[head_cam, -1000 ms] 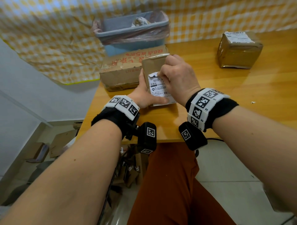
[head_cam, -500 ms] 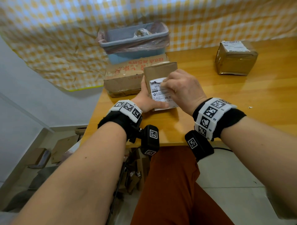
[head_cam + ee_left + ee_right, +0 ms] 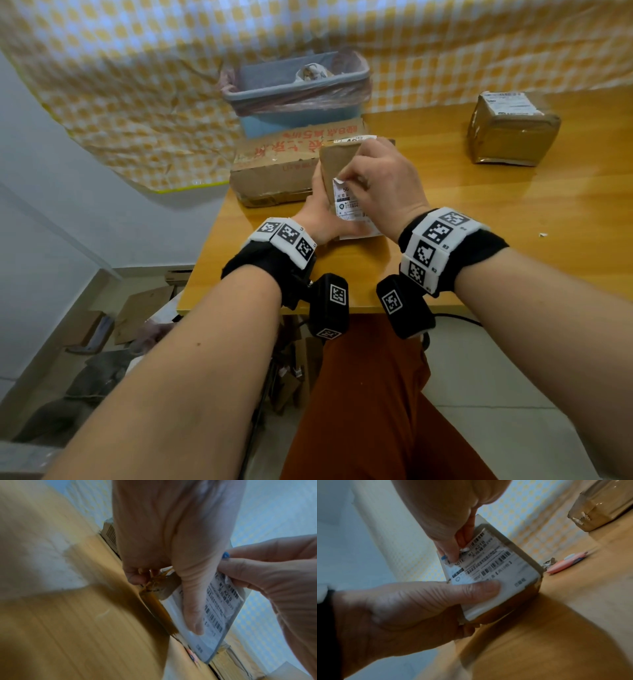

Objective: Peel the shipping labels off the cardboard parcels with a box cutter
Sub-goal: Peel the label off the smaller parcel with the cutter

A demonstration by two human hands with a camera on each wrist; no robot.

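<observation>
A small brown parcel (image 3: 337,161) stands on end on the wooden table (image 3: 513,212). My left hand (image 3: 320,212) grips its left side, and the thumb (image 3: 471,588) presses on the white shipping label (image 3: 347,202). My right hand (image 3: 342,180) pinches the label's torn upper corner (image 3: 464,549), which curls away from the cardboard. The rest of the label still lies flat on the parcel. A pink box cutter (image 3: 565,564) lies on the table to the right of the parcel, held by neither hand.
A larger flattened cardboard box (image 3: 284,168) lies just behind the parcel, and a lined blue bin (image 3: 298,92) stands behind that. Another taped parcel (image 3: 512,137) with a label on top sits at the far right. The table's near edge is right in front of my wrists.
My right fingers have slid to the label's upper left corner and lifted it, so it now curls off the parcel. The left hand has kept its hold.
</observation>
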